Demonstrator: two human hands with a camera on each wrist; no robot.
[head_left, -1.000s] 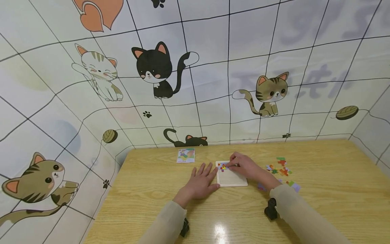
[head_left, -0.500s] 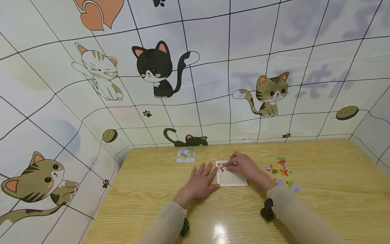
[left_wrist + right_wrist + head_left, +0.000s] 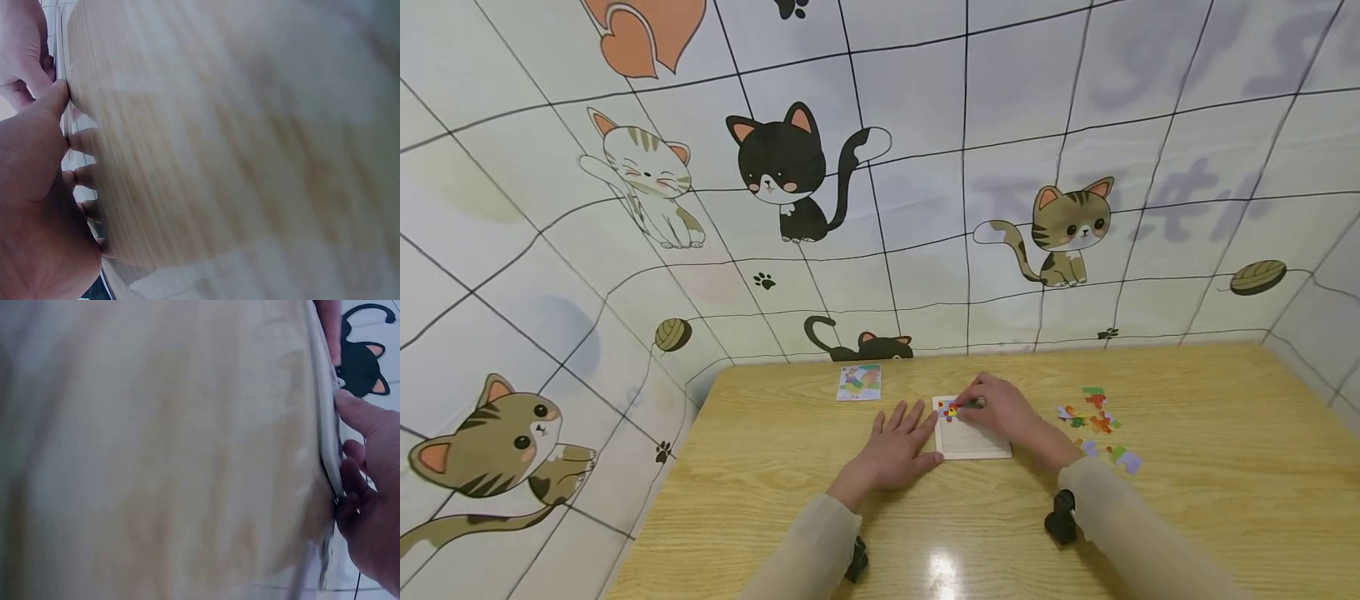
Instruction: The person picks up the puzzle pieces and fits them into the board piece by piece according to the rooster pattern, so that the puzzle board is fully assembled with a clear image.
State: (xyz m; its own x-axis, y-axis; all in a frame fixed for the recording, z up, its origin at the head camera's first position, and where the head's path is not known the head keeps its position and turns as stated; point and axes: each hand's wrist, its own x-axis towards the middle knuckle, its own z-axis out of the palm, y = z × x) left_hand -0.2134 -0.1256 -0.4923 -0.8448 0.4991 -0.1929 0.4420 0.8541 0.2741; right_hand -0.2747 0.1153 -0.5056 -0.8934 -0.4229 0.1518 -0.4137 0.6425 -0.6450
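My right hand (image 3: 1002, 408), fingers curled, works at the top of a pale square puzzle tray (image 3: 974, 448) in the head view. Its thumb and fingertips pinch a small puzzle piece at the tray's far side, the piece mostly hidden by the fingers. To their left, joined colourful puzzle pieces (image 3: 947, 409) with red and yellow patches fill the tray's far left corner. The left hand (image 3: 891, 450) lies flat on the table with fingers spread, its thumb and fingertips right at the tray's left edge. In the right wrist view, the right thumb (image 3: 362, 415) is at the tray's rim.
Loose puzzle pieces (image 3: 1099, 421) lie scattered to the right of the tray, several beside the right forearm. A small square picture card (image 3: 859, 382) lies at the back left of the wooden table (image 3: 760, 467). Behind the table rises a wall (image 3: 925, 208) printed with cartoon cats.
The right wrist and sleeve have shifted slightly left, uncovering more of the loose pieces beside the forearm. Its fingertips stay at the same part of the tray, and the left hand keeps its place.
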